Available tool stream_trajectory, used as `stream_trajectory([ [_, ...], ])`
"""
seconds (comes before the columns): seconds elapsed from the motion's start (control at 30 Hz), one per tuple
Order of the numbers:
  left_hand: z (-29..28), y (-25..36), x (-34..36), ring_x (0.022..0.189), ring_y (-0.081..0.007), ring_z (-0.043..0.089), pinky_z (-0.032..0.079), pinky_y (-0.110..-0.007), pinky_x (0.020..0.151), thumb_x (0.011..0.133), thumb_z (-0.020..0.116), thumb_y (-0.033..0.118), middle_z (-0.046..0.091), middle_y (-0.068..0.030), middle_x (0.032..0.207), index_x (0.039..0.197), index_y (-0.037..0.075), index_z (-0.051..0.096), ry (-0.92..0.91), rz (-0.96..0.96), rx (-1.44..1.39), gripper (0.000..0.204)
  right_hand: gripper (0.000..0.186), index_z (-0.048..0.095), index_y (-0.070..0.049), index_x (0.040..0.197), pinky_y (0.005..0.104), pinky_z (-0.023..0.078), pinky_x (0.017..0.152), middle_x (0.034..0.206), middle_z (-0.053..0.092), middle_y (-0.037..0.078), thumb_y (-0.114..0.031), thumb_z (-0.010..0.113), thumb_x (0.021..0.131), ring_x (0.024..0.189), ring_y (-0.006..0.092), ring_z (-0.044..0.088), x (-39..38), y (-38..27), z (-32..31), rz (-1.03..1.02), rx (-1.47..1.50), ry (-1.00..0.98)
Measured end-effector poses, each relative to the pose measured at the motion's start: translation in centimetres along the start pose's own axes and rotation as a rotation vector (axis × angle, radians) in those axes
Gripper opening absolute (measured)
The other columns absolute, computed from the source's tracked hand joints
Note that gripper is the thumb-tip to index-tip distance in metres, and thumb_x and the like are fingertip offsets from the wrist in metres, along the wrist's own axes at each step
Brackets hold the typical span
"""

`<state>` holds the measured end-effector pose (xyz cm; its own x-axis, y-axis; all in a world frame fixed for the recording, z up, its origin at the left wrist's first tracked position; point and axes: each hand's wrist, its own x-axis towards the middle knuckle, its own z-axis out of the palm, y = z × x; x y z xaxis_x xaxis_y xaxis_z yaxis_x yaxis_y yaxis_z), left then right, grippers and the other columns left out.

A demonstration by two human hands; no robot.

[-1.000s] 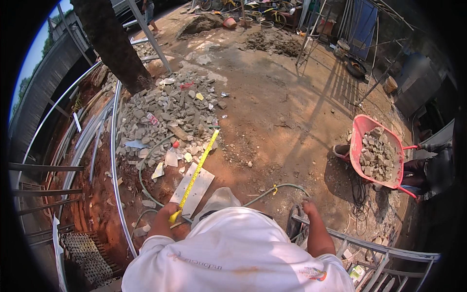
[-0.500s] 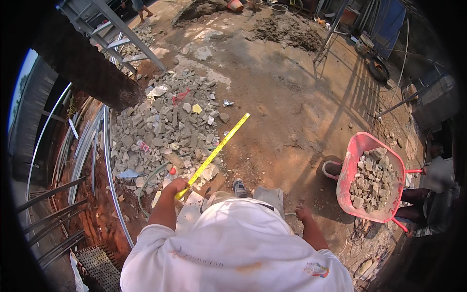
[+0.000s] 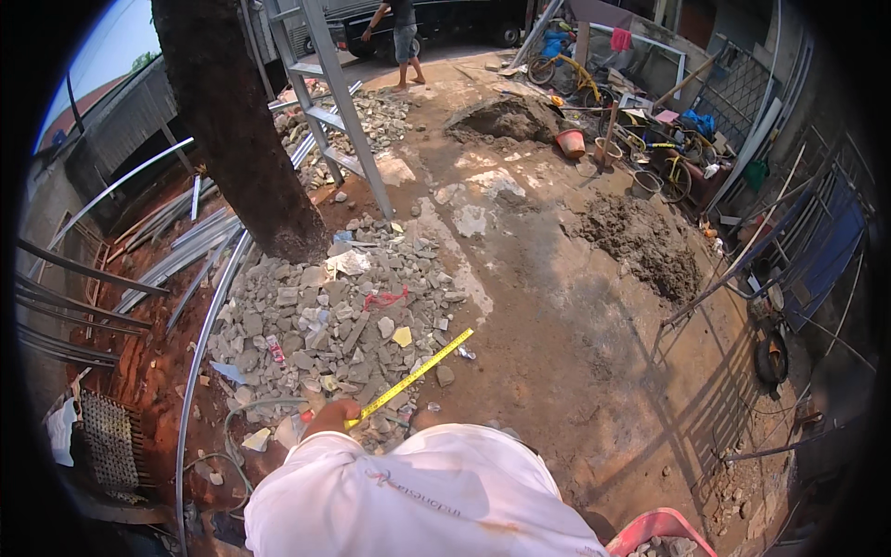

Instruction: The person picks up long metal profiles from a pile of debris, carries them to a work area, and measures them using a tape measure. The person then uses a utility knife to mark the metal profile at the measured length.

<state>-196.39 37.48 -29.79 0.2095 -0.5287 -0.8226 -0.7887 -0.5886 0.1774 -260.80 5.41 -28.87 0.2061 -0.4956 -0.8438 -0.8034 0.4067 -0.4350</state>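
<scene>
Left hand (image 3: 331, 417) closed around the near end of a yellow tape measure (image 3: 415, 374); blade extended, running up and to the right over the ground, far tip out past the edge of the rubble. Right hand not visible; state cannot be told. White-sleeved shoulders fill the lower middle of the view.

Beneath and beyond the hand: rubble pile (image 3: 325, 316) of grey broken concrete and stone, with a red scrap and a yellow fragment on top. Curved metal pipe (image 3: 195, 371) runs along the pile's left side. Red wheelbarrow (image 3: 664, 534) just showing at the lower edge, right.

Mid distance: dark tree trunk (image 3: 237, 139) rising at the far side of the rubble; metal ladder (image 3: 339, 111) leaning just right of it. Mound of grey sand (image 3: 640, 241) to the right.

Far: another person (image 3: 404, 42) standing on the dirt; yellow bicycle (image 3: 580, 79) among clutter.
</scene>
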Motion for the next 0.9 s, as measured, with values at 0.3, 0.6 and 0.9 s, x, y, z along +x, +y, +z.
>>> stream_trajectory([
  [0.3, -13.7, 7.7, 8.6, 0.111, -0.0286, 0.061, 0.048, -0.04, 0.092, 0.078, 0.062, 0.034, 0.063, -0.0151, 0.12, 0.112, 0.013, 0.069, -0.034, -0.016, -0.241, 0.041, 0.032, 0.056, -0.006, 0.118, 0.0284, 0.043, 0.048, 0.078, 0.06, 0.008, -0.009, 0.06, 0.087, 0.06, 0.0143, 0.056, 20.4, -30.3, -23.2, -0.4, -0.121, 0.291],
  [0.6, -34.4, 7.1, 24.4, 0.107, -0.0309, 0.062, 0.049, -0.043, 0.089, 0.076, 0.062, 0.032, 0.065, -0.0142, 0.116, 0.11, 0.012, 0.07, 0.027, -0.198, -0.386, 0.04, 0.036, 0.058, -0.004, 0.12, 0.0314, 0.048, 0.057, 0.084, 0.062, 0.01, -0.011, 0.064, 0.085, 0.068, 0.0171, 0.058, 29.6, -51.6, -20.7, -0.377, -0.09, 0.045],
  [0.9, -61.5, 7.8, 37.0, 0.077, -0.0378, 0.065, 0.05, -0.047, 0.07, 0.075, 0.06, 0.026, 0.068, -0.0191, 0.085, 0.087, 0.007, 0.072, 0.311, 0.241, -0.177, 0.026, 0.036, 0.055, -0.004, 0.12, 0.0304, 0.046, 0.052, 0.079, 0.059, 0.009, -0.009, 0.062, 0.085, 0.062, 0.0166, 0.055, 36.9, -65.9, -23.0, -0.086, -0.249, -0.069],
])
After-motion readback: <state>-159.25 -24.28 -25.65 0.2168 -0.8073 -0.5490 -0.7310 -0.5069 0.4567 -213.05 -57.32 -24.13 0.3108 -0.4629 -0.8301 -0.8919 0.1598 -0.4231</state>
